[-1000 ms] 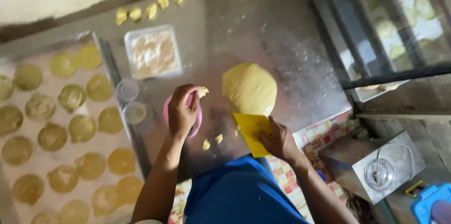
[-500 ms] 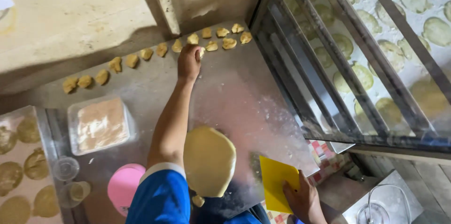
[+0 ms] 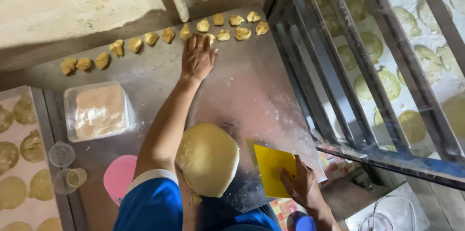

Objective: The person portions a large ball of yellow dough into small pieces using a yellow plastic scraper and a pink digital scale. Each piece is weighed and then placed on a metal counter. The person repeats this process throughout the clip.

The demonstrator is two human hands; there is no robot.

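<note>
Floured sheet metal covers the bench, which runs up to a pale wall at its far edge. Along that edge lies a row of small dough pieces. The left hand reaches to them with fingers spread flat, touching one piece in the row. At the near edge sits a big dough mound, and just beside it the right hand is clamped on a yellow scraper lying on the metal. A clear tub of flour and a pink lid stand toward the left edge, two small cups beside them.
</note>
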